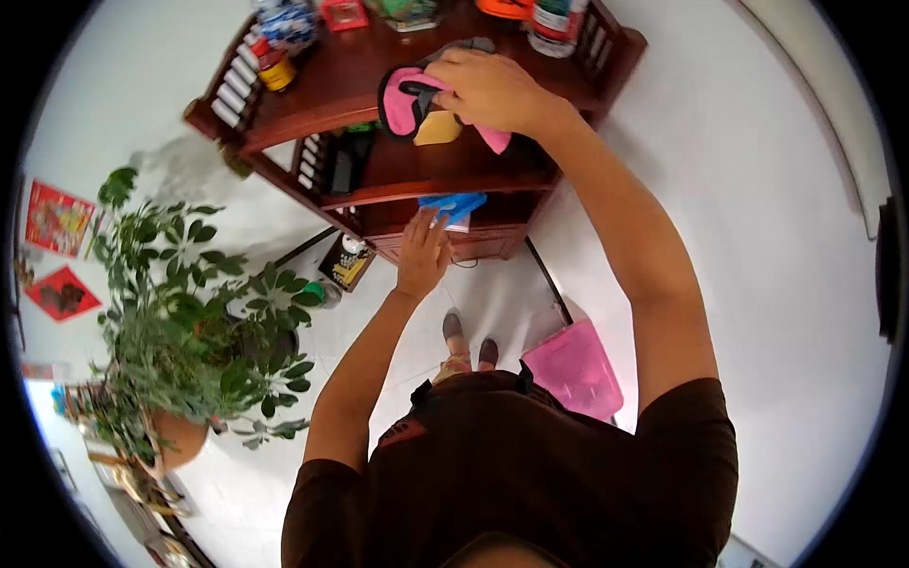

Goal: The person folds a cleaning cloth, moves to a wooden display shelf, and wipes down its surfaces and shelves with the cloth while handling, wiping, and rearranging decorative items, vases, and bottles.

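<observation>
My right hand (492, 90) is closed on a pink cloth (402, 102) with dark edging, over the front of the top shelf of a dark red wooden rack (331, 99). Part of the cloth hangs down below the hand. Just behind it, a yellowish piece (437, 128) shows. Lower down, my left hand (423, 254) holds nothing, its fingers apart, near a blue item (454, 205) on a lower shelf.
On the top shelf stand a yellow-labelled bottle (275, 71), a blue-and-white jar (287, 24) and a clear bottle (554, 26). A leafy potted plant (204, 331) is at the left. A pink bin (576, 369) stands on the floor at the right.
</observation>
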Available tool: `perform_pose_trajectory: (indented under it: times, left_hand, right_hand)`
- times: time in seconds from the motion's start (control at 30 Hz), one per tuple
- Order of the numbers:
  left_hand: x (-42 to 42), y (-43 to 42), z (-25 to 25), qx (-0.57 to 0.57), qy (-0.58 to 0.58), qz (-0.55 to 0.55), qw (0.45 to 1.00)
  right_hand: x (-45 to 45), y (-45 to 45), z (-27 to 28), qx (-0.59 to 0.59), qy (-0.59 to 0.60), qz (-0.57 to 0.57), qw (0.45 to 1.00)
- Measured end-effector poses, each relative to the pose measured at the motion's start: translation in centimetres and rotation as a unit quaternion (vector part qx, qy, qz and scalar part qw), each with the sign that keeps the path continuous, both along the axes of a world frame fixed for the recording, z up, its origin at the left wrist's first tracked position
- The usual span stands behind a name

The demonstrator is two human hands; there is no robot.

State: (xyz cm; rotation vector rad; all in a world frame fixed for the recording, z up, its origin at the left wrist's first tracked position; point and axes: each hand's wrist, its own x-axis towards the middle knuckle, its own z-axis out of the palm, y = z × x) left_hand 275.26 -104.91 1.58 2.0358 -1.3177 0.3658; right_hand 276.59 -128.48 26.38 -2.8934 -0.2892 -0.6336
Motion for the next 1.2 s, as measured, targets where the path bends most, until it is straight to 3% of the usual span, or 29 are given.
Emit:
perform_pose_trajectory:
  times: [0.13,0.23,0.3,0.37,0.5,0.77,1.2]
  left_hand:
    - [1.4,-5.5,-5.3,0.079,0.058,-0.104,0.99]
    - [4.8,-10.3,-11.2,0.259,-0.06,-0.105,0.958]
    - [6.3,-13.7,-16.0,0.106,0.101,-0.091,0.985]
    - [6.7,-16.0,-14.0,0.235,-0.096,-0.016,0.967]
    - [6.5,-21.8,-13.5,0.392,0.1,0.057,0.913]
    - [8.5,-27.5,-15.8,0.314,0.137,0.027,0.939]
    - [11.2,-28.8,-17.4,0.203,0.237,-0.059,0.948]
  right_hand:
    - [-3.1,-1.3,-1.6,-0.035,-0.05,-0.079,0.995]
    - [-2.4,1.9,-3.8,0.004,-0.175,-0.19,0.966]
    - [-2.5,2.4,-4.8,0.085,-0.256,-0.18,0.946]
    - [-2.1,2.8,-5.9,0.116,-0.324,-0.176,0.922]
    - [-1.4,3.3,-6.2,0.14,-0.287,-0.199,0.927]
    - [-1.5,3.2,-6.7,0.136,-0.313,-0.187,0.921]
    - [-1.9,3.2,-7.1,0.134,-0.326,-0.185,0.917]
